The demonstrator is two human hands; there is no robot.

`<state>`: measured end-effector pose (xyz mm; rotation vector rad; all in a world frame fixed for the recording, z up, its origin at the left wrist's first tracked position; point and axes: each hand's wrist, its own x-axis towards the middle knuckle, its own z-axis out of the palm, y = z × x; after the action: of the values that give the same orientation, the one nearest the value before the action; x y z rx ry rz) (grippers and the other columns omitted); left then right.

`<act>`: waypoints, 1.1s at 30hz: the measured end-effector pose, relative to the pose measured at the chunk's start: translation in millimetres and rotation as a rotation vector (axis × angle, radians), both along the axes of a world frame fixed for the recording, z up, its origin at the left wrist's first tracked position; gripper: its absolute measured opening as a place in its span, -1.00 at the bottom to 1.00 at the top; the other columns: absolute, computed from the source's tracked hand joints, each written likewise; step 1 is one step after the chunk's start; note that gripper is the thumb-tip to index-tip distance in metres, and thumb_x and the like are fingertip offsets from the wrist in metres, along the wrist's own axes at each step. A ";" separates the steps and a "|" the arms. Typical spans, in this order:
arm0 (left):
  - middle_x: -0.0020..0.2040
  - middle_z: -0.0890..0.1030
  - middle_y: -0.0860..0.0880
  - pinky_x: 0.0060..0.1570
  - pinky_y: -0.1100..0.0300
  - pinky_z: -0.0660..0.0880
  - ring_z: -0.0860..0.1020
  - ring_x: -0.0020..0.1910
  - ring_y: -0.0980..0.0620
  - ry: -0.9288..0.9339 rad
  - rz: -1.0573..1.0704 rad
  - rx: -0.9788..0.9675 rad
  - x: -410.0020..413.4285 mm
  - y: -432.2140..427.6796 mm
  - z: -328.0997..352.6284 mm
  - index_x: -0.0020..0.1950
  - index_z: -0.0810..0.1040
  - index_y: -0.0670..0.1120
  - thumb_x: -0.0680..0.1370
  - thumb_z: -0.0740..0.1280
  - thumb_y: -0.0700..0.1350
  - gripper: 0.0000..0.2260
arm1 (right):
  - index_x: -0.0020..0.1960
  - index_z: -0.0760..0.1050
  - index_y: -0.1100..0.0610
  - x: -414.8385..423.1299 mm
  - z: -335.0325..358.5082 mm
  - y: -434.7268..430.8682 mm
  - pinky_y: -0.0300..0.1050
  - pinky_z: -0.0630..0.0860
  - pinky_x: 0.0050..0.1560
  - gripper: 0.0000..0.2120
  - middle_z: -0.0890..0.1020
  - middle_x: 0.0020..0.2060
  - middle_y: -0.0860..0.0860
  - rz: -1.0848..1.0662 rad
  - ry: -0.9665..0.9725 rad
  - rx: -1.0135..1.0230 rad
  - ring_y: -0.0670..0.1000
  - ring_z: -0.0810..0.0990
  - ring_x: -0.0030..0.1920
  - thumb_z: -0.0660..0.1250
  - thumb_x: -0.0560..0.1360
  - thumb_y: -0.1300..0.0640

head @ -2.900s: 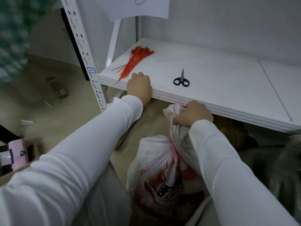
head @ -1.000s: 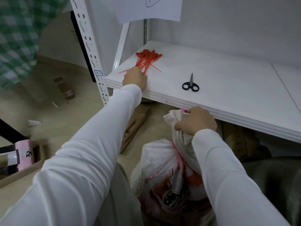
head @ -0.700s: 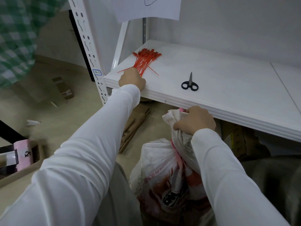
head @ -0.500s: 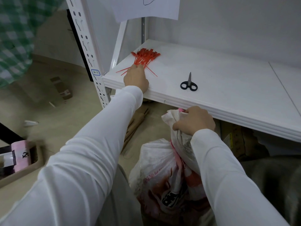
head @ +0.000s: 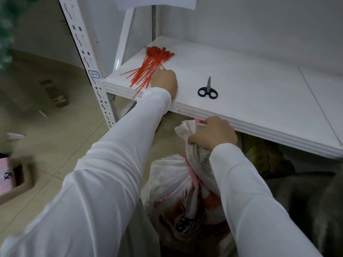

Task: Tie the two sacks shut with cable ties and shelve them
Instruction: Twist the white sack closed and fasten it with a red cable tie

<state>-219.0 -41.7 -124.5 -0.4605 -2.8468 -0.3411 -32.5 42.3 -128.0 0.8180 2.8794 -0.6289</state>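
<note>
Selecting a cable tie while the sack neck is held closed

The right hand (head: 213, 135) is clenched round the gathered neck of the sack (head: 176, 191), which stands on the floor just below the front edge of the shelf (head: 259, 101); this grip holds the mouth bunched so that a tie can be looped on without regathering. The left hand (head: 163, 81) lies on the shelf with its fingertips against the bundle of red cable ties (head: 148, 67) at the left front corner. Its fingers are hidden behind the back of the hand, so whether a tie is pinched cannot be determined. The scissors (head: 207, 89) lie just right of that hand, probably for trimming tie tails. No tie is on the sack yet
</note>
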 end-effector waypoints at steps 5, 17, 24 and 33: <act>-0.06 0.62 -0.16 -0.16 0.16 0.42 0.58 -0.08 -0.10 0.164 0.027 0.174 3.7 3.3 20.8 -0.02 0.59 -0.19 0.61 0.15 -0.25 -0.79 | 0.02 0.54 0.03 -2.3 -1.9 0.0 -0.05 0.59 -0.05 -0.55 0.62 -0.09 0.03 -0.002 -0.004 0.001 0.08 0.60 -0.07 0.52 0.21 -0.13; -0.42 0.44 -0.12 -0.29 0.22 0.28 0.33 -0.39 0.04 0.139 -0.280 0.578 57.1 7.0 53.9 -0.31 0.49 -0.18 0.58 0.19 -0.20 -0.73 | 0.18 0.52 0.03 17.5 1.2 8.1 -0.11 0.48 -0.11 -0.46 0.62 0.05 0.03 0.009 0.028 -0.034 0.10 0.59 0.03 0.50 0.25 -0.12; -0.08 0.70 -0.07 -0.18 0.37 0.46 0.62 -0.23 0.11 -0.237 -0.387 0.833 106.2 -17.1 44.5 0.06 0.66 -0.20 0.58 0.28 -0.16 -0.81 | 0.31 0.40 0.04 53.5 6.5 17.5 -0.02 0.52 0.10 -0.36 0.60 0.17 0.01 0.051 0.126 -0.073 0.09 0.58 0.13 0.52 0.32 -0.10; -0.06 0.70 -0.08 -0.23 0.35 0.51 0.60 -0.25 0.17 -0.557 -0.609 0.930 180.2 -55.4 51.6 0.10 0.63 -0.22 0.58 0.30 -0.22 -0.83 | 0.56 -0.26 0.01 91.8 12.2 11.7 -0.12 0.47 -0.09 0.11 0.49 -0.12 -0.02 0.049 0.223 -0.026 0.02 0.52 -0.13 0.52 0.38 -0.07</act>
<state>-38.8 -97.2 -72.9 -1.1044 -2.4789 -2.0265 59.4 54.0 -115.8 0.7138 3.0699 -0.7983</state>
